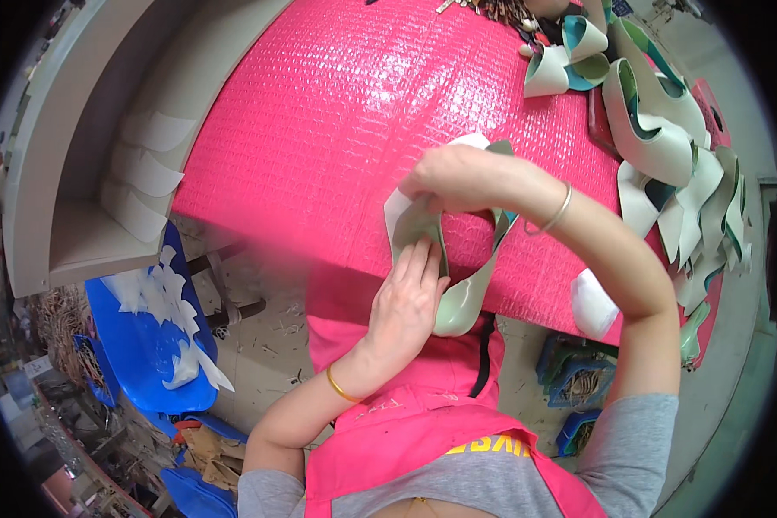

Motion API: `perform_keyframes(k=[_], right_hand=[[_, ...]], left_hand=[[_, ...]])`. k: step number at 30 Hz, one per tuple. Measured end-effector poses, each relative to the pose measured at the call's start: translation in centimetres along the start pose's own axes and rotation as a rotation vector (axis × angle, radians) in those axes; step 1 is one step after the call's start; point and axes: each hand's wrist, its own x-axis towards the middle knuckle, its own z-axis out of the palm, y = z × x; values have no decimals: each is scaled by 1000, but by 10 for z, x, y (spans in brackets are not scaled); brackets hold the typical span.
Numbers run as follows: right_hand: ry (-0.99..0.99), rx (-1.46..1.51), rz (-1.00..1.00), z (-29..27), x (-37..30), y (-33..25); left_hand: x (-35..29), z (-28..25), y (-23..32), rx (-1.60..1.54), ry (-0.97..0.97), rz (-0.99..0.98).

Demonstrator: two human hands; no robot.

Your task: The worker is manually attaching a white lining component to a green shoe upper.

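Note:
A pale green shoe upper [460, 311] is bent into a loop at the table's near edge, its rounded end hanging toward my apron. A white lining piece [396, 212] shows along its left side. My left hand [404, 300] lies on the near left part of the upper, fingers stretched flat against its inner face. At the far end, my right hand [464, 177] arches over from the right with its fingers curled down on the upper and the white piece. The right fingertips are partly hidden behind the hand.
Pink quilted sheeting [319, 121] covers the table. Several uppers [652, 151] are heaped at the right, near a white wad [594, 304]. A grey shelf unit [95, 104] holding white pieces [151, 173] borders the left. Below it, white scraps [160, 289] lie on a blue chair [138, 358].

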Motion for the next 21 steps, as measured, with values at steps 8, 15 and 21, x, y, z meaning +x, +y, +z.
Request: perform_keyframes(k=[8,15,21], right_hand=[[74,-109,-20,3,7,0],[-153,-127,73,1,31,7],[-30,-234,-30,4,36,6]], left_hand=[[2,3,3,125,-128,-34],[-1,10,-4,241,-87,25],[8,12,-3,325,-85,17]])
